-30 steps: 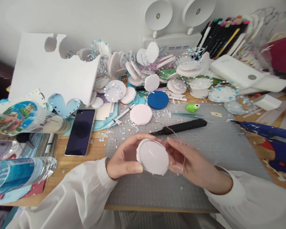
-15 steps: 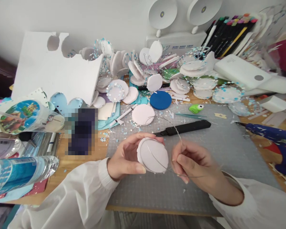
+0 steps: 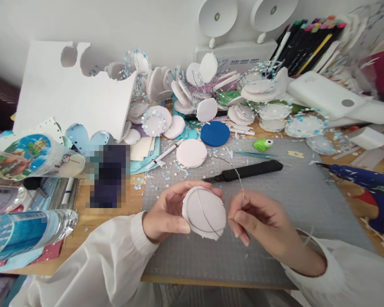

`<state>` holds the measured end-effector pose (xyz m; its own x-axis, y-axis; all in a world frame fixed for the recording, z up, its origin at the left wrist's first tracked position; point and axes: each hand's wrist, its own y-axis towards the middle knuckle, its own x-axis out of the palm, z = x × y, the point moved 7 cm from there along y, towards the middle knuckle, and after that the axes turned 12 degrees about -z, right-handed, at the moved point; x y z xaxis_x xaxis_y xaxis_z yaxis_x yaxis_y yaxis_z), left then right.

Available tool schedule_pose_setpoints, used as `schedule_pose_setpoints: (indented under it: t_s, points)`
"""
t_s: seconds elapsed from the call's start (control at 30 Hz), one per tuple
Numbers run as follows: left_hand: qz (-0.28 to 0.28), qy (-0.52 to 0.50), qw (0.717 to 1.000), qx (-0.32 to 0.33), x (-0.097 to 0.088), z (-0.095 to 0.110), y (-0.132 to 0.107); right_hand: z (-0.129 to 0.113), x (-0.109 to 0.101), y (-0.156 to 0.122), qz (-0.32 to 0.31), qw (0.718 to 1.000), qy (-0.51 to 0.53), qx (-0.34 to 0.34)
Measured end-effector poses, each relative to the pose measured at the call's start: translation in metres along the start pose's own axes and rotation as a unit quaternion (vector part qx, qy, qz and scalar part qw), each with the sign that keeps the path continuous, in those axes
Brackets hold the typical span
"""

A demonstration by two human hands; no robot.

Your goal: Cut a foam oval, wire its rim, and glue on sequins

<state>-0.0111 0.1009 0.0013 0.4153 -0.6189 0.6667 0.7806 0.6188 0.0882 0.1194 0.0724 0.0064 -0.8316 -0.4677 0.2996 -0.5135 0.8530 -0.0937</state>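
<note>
A white foam disc with a rough edge is tilted in my left hand, its thumb in front and fingers behind. Thin wire loops curve across the disc's face. Just right of the disc, my right hand pinches a thin twisted wire, which rises from the fingertips and bends away to the left over the mat. Another white disc lies flat on the mat beyond my hands, beside a blue round disc. A black utility knife rests just behind my right hand.
The grey cutting mat lies under my hands. A blue glue gun is at the right, a green punch behind the knife. White discs and beaded wire crowd the back. A plastic bottle and a cut foam sheet stand left.
The disc in my left hand has turned and tilted slightly, so the wire lines cross its face differently. My right hand keeps its pinch and has barely moved.
</note>
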Motion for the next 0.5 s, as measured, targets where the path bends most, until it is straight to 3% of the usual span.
schedule_pose_setpoints:
  t_s: [0.27, 0.5]
  points:
    - [-0.006, 0.012, 1.000, 0.010, -0.0001, 0.0023, 0.0010, -0.0032, 0.0027, 0.0009, -0.004, 0.999, -0.036, 0.016]
    - [-0.005, -0.052, 0.999, -0.003, -0.0004, -0.0053, -0.0016, 0.0029, 0.0030, -0.0017, -0.008, 0.999, -0.041, 0.003]
